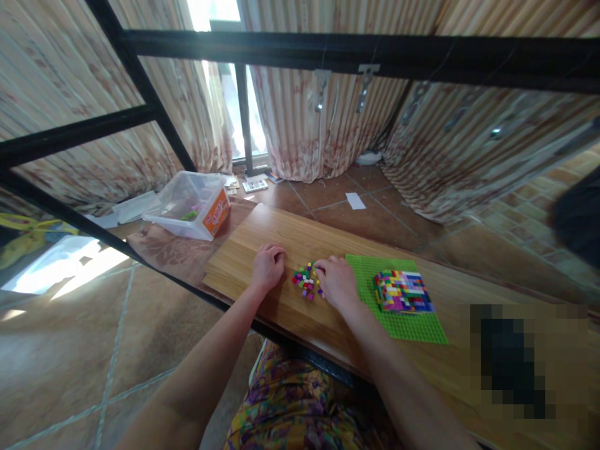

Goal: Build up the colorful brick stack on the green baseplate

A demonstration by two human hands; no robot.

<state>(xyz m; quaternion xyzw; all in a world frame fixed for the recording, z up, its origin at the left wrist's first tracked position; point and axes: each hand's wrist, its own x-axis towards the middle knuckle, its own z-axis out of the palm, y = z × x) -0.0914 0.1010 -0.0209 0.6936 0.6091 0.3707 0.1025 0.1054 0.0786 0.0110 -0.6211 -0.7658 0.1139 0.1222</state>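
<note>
A loose pile of small multicoloured toy bricks (305, 280) lies on the wooden board between my hands. My right hand (336, 281) reaches over the pile's right side, thumb and fingers pinched together; anything between them is too small to make out. To the left of the pile, my left hand (269, 267) rests on the board with its fingers curled closed, and their inside is hidden. A green studded baseplate (398, 328) lies to the right of my right hand. On it stands a block built of many coloured bricks (404, 292).
The wooden board (281, 228) spans a dark metal frame (323, 47), whose bars cross above. A clear plastic bin (187, 203) with an orange label stands at the board's left end. A blurred dark object (509, 362) lies at the right. Papers (355, 200) lie on the tiled floor.
</note>
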